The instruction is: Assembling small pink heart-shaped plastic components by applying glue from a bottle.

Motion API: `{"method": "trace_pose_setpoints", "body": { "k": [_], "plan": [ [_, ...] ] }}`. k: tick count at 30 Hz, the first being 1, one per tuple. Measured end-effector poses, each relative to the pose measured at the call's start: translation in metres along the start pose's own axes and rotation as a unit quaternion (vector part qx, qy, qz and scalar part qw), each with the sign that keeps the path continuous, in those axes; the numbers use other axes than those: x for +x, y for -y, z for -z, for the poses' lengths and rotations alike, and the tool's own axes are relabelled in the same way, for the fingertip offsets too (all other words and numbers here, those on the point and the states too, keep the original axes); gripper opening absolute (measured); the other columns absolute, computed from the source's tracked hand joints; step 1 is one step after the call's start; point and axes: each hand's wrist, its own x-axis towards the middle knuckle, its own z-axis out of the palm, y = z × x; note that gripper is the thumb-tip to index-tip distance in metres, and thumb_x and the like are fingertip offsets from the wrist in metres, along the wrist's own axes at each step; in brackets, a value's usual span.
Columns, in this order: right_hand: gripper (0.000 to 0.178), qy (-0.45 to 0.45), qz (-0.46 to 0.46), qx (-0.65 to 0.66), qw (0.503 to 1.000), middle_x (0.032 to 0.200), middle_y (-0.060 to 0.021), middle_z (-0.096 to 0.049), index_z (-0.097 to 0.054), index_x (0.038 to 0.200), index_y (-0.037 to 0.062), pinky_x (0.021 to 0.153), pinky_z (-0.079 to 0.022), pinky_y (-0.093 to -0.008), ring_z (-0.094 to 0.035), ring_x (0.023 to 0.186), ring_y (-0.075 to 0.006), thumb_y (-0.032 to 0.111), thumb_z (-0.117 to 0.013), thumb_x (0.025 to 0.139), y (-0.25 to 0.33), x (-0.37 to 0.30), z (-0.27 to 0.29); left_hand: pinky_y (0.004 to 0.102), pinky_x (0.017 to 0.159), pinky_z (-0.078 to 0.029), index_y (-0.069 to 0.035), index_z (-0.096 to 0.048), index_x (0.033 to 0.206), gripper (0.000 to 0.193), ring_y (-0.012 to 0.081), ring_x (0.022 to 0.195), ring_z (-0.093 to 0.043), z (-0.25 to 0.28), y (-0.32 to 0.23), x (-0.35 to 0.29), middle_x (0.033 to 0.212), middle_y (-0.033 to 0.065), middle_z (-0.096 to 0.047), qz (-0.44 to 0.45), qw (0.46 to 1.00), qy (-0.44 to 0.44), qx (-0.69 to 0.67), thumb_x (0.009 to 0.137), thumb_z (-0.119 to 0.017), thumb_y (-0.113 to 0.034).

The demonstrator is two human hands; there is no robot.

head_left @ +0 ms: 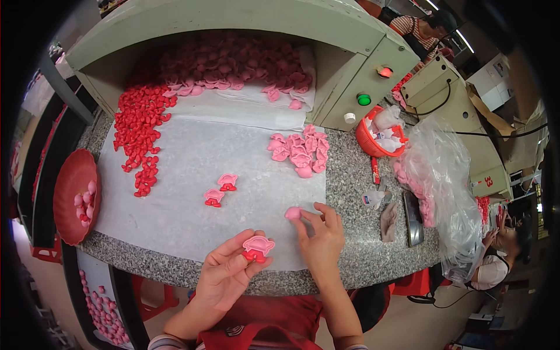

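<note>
Head: left hand (pixel 221 280), upturned, holds figure (pixel 258 248); right hand (pixel 324 242) pinches 1 piece (pixel 292 213).

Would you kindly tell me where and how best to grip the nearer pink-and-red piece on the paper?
The nearer piece is probably best pinched from above by the left and right edges of its pink shell: it lies hollow side up, uncovered, with its red part at the near end.

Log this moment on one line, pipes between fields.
left hand: holds pink and red molded piece | right hand: pinches small rounded pink piece | flat white sheet: two similar pink and red pieces
</note>
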Motion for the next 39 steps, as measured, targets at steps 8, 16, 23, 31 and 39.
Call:
{"method": "trace_pose_setpoints", "body": {
  "k": [8, 16, 23, 31, 39],
  "plan": [
    [0.025, 0.073, -0.040, 0.182, 0.980, 0.094, -0.0107, -0.061, -0.064, 0.089, 0.0038, 0.071, -0.047, -0.0305, -0.057, 0.083, -0.0224, 0.002, -0.071, 0.065, 0.003, 0.007, 0.015, 0.0420, 0.094, -0.044, 0.001, -0.045, 0.123, 0.039, 0.0306, 0.116, -0.046, -0.001, 0.006, -0.002, 0.126, 0.0172, -0.046, -0.010, 0.998, -0.029, 0.053, 0.085, -0.051, 0.000],
    [0.034, 0.059, -0.008, 0.369, 0.927, 0.093, -0.0111, -0.061, -0.063, 0.091, -0.0005, 0.077, -0.044, -0.0290, -0.056, 0.089, -0.0209, -0.002, -0.076, 0.059, 0.067, -0.025, 0.055, 0.0399, 0.095, -0.041, 0.000, -0.051, 0.119, 0.037, 0.0290, 0.114, -0.049, -0.001, 0.022, -0.003, 0.124, 0.0174, -0.048, -0.150, 0.974, 0.012, 0.172, 0.082, -0.055, 0.003],
    [0.035, 0.032, -0.019, 0.409, 0.912, 0.095, -0.0108, -0.060, -0.063, 0.091, -0.0001, 0.078, -0.043, -0.0291, -0.055, 0.089, -0.0205, -0.003, -0.076, 0.058, 0.065, -0.034, 0.049, 0.0414, 0.096, -0.041, -0.001, -0.055, 0.115, 0.035, 0.0345, 0.114, -0.047, 0.001, 0.022, -0.009, 0.125, 0.0221, -0.043, -0.193, 0.948, 0.039, 0.252, 0.081, -0.054, 0.006],
    [0.036, 0.011, -0.016, 0.420, 0.907, 0.094, -0.0105, -0.060, -0.063, 0.091, 0.0006, 0.077, -0.042, -0.0285, -0.053, 0.087, -0.0191, 0.000, -0.078, 0.058, 0.063, -0.040, 0.047, 0.0429, 0.095, -0.041, -0.001, -0.056, 0.113, 0.031, 0.0365, 0.113, -0.047, -0.006, 0.017, -0.013, 0.124, 0.0231, -0.044, -0.192, 0.934, 0.056, 0.295, 0.083, -0.051, 0.005],
    [0.034, -0.012, 0.001, 0.407, 0.913, 0.094, -0.0097, -0.060, -0.063, 0.090, 0.0023, 0.075, -0.041, -0.0294, -0.052, 0.085, -0.0191, 0.000, -0.078, 0.059, 0.063, -0.043, 0.046, 0.0435, 0.094, -0.041, 0.001, -0.058, 0.109, 0.026, 0.0367, 0.111, -0.049, -0.009, 0.016, -0.015, 0.121, 0.0241, -0.046, -0.201, 0.926, 0.055, 0.314, 0.084, -0.051, 0.002]
  ]
}}
